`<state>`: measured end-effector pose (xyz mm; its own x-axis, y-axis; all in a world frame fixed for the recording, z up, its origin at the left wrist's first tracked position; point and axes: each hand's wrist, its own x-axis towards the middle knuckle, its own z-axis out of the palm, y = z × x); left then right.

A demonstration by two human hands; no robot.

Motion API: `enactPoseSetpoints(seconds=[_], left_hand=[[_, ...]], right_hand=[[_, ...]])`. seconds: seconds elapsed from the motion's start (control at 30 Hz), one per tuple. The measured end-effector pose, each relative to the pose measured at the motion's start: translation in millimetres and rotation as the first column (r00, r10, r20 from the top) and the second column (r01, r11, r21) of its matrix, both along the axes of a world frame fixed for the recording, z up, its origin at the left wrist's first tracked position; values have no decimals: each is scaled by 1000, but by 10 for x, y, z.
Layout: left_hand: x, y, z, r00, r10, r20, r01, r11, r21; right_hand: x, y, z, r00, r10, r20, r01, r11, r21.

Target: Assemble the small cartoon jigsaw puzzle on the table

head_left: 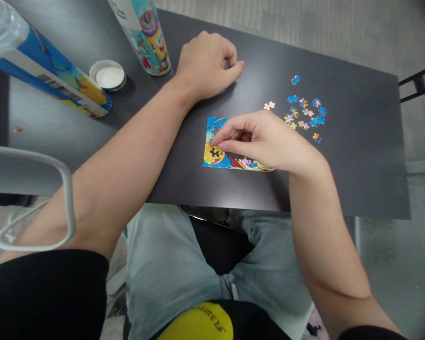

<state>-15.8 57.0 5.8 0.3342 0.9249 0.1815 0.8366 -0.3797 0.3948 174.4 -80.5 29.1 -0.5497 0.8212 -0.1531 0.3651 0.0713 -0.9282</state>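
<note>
A partly assembled jigsaw puzzle (216,159) with a colourful cartoon picture lies on the dark table, with dark gaps in its left part. Over its upper left side, my right hand (258,139) pinches a small puzzle piece (211,142) between thumb and fingertips, touching or just above the puzzle; the fingers partly cover the piece. The same hand hides much of the puzzle's right side. My left hand (210,63) rests on the table beyond the puzzle, loosely curled into a fist with nothing visible in it.
Loose puzzle pieces (308,113) lie scattered to the right, and a pale one (269,106) is face down. A cartoon-printed tube (150,42), a round metal lid (108,75) and a blue bottle-like container (63,71) stand at left. A white curved bar (69,198) crosses before my left arm.
</note>
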Motion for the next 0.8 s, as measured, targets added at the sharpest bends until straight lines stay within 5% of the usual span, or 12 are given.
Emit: enactPoseSetpoints(seconds=[0.3, 0.8], left_hand=[[42, 8, -1, 1000, -19, 6, 19, 999, 31], [54, -10, 55, 999, -35, -36, 36, 999, 6]], right_hand=[[-85, 29, 64, 975, 95, 200, -126, 980, 152], [-169, 19, 39, 967, 25, 252, -75, 979, 189]])
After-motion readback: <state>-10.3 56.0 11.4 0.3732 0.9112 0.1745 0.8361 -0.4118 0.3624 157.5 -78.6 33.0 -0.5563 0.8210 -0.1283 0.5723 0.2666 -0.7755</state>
